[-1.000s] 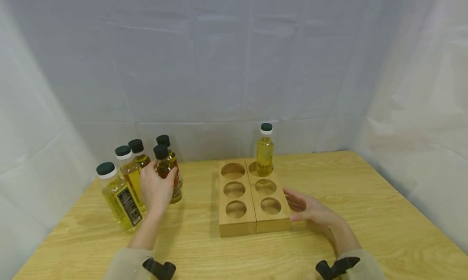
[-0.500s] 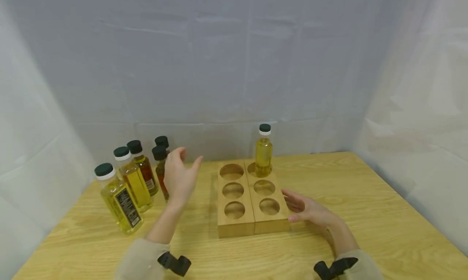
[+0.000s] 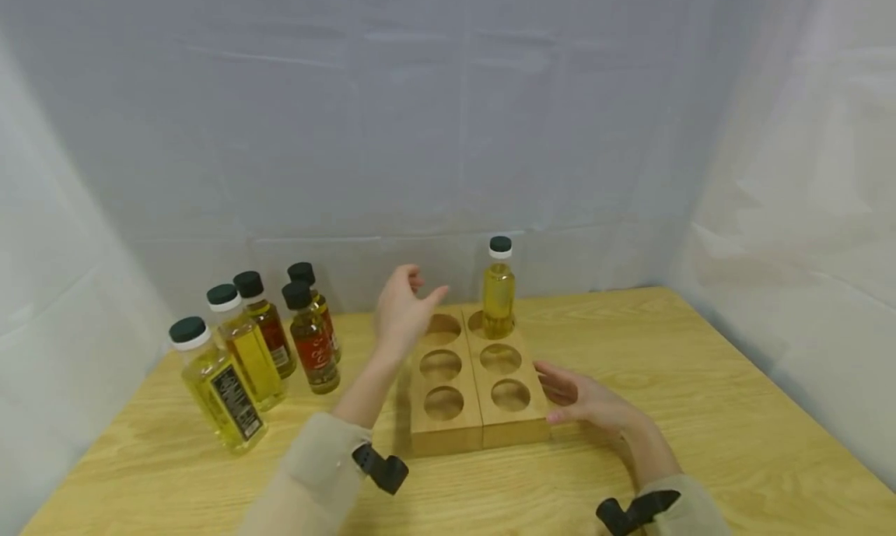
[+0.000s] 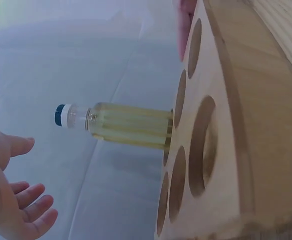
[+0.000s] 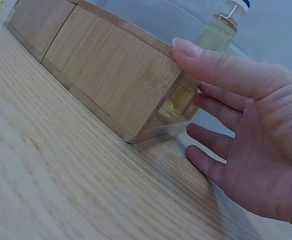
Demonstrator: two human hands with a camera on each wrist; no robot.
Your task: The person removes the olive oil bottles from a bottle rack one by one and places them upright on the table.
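A wooden holder of two joined blocks with round holes stands mid-table. One oil bottle, yellow with a green and white cap, stands upright in its far right hole. My left hand holds nothing and hovers near the holder's far left corner, thumb and fingers spread apart. In the left wrist view that hand is apart from the bottle, on its cap side. My right hand is at the holder's right side, its thumb at the near corner and its fingers loosely bent along the side.
To the left stand two more yellow oil bottles with green caps. Beside them are three darker, red-labelled bottles with black caps. White sheeting hangs behind and on both sides of the wooden table.
My left hand has let go of a red-labelled, black-capped bottle and moved right toward the holder. That bottle remains standing on the table. My right hand has stayed at the holder's side.
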